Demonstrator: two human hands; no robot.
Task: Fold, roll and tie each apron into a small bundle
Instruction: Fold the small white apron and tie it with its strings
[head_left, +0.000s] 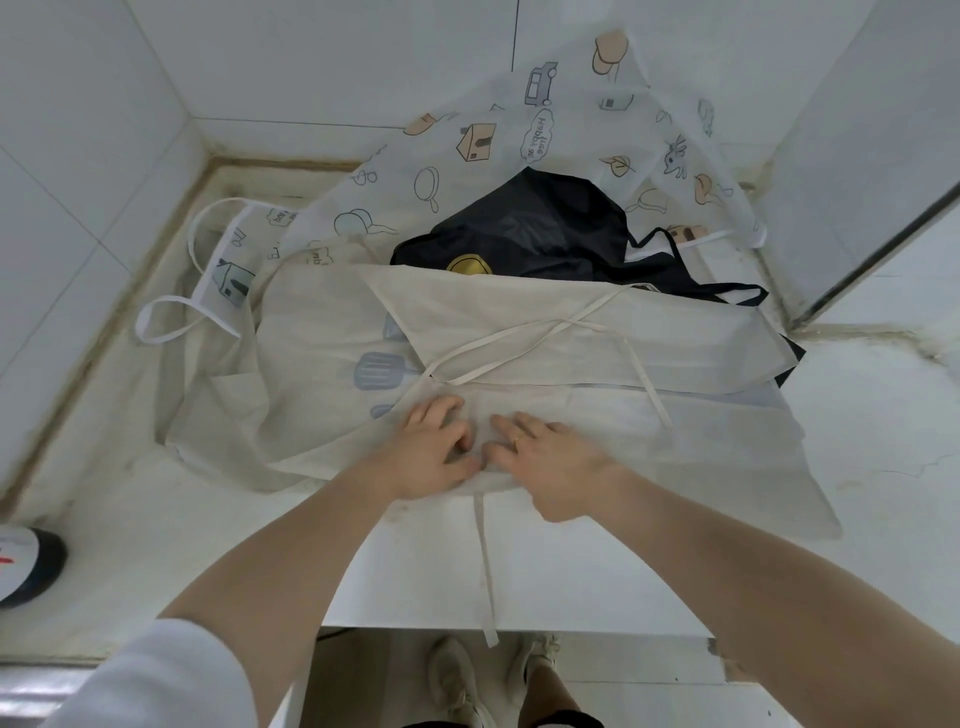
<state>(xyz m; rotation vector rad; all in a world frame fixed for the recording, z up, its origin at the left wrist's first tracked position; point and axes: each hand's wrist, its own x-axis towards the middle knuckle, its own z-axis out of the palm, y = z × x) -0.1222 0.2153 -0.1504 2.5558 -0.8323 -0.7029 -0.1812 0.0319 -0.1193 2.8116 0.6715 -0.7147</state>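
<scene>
A cream apron lies partly folded on the white counter, its thin ties crossing over the folded upper flap. One tie hangs over the counter's front edge. My left hand and my right hand sit side by side at the apron's near edge, fingers curled into the fabric and pinching it. Behind lies a black apron with a gold round mark. A white printed apron with cartoon pictures is draped against the back wall.
The counter sits in a tiled corner, with walls at left, back and right. A white strap loop of the printed apron lies at the left. A dark round object stands at the far left edge. My shoes show below the counter's front edge.
</scene>
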